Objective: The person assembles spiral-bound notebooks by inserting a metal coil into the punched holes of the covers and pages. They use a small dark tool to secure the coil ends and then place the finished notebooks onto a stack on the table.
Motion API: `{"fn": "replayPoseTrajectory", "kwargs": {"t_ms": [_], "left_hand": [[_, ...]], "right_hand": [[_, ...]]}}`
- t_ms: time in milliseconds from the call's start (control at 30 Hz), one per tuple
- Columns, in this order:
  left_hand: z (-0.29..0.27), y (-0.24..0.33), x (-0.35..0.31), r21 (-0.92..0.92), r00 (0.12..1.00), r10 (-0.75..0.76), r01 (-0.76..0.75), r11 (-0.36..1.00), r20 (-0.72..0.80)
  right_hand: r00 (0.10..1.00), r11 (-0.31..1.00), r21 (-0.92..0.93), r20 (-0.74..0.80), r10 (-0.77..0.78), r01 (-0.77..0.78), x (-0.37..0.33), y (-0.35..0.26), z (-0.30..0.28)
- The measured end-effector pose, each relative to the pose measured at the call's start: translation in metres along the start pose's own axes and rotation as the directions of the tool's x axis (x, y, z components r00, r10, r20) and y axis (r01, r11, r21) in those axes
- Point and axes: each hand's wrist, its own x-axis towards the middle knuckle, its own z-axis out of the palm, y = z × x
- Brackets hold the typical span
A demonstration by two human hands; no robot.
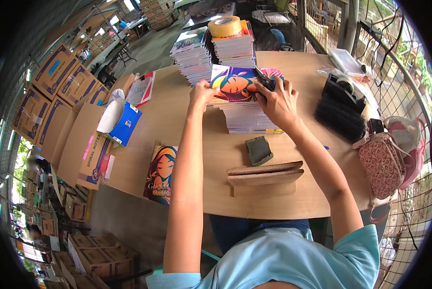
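Observation:
My left hand [203,96] pinches the left edge of a notebook [233,85] whose colourful cover shows a drawn face. The notebook is over a stack of notebooks [249,117] at the middle of the table. In my right hand [279,102] is a black-handled tool [264,79]; whether it is scissors or pliers I cannot tell. Its tip points up and left, over the notebook's right part. Nearer me lie a dark grey block [259,150] and a folded brown board [265,176]. A spiral notebook [160,169] lies beside my left forearm.
Two tall notebook stacks [192,60] stand at the back, with a tape roll [224,26] on one. Black coils [339,114], a tape dispenser [345,90] and a pink bag [380,164] line the right side. Cartons [83,144] and a blue box [124,126] are at left.

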Motion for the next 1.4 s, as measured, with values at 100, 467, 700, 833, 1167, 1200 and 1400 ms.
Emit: {"fn": "replayPoseTrajectory", "kwargs": {"t_ms": [100, 467, 700, 833, 1167, 1200, 1400], "left_hand": [[-0.027, 0.025, -0.026, 0.307, 0.939, 0.186, -0.093, 0.947, -0.29], [-0.134, 0.185, -0.211, 0.835, 0.434, 0.89, -0.535, 0.13, 0.139], [-0.061, -0.019, -0.275, -0.699, 0.902, 0.177, -0.418, 0.581, -0.393], [-0.042, -0.093, -0.287, -0.699, 0.939, 0.069, -0.299, 0.65, -0.338], [-0.024, -0.123, -0.3, -0.779, 0.963, 0.029, -0.233, 0.582, -0.266], [-0.019, -0.109, -0.299, -0.765, 0.946, 0.04, -0.284, 0.578, -0.321], [-0.019, -0.101, -0.28, -0.734, 0.952, 0.068, -0.273, 0.622, -0.297]], "right_hand": [[0.999, 0.999, 0.012, 0.022, 0.039, -0.039, -0.005, 0.003, 0.001], [0.913, 0.898, 0.368, 0.23, -0.338, 0.239, 0.05, -0.094, -0.17], [0.965, 0.437, 0.881, 0.245, -0.097, -0.18, -0.036, -0.066, -0.121], [0.933, 0.425, 0.859, 0.35, -0.082, -0.284, -0.074, -0.086, -0.102], [0.957, 0.521, 0.847, 0.227, -0.18, -0.103, -0.098, -0.084, -0.095], [0.957, 0.528, 0.841, 0.236, -0.171, -0.113, -0.101, -0.078, -0.095], [0.959, 0.531, 0.828, 0.265, -0.095, -0.177, -0.103, -0.067, -0.097]]}}
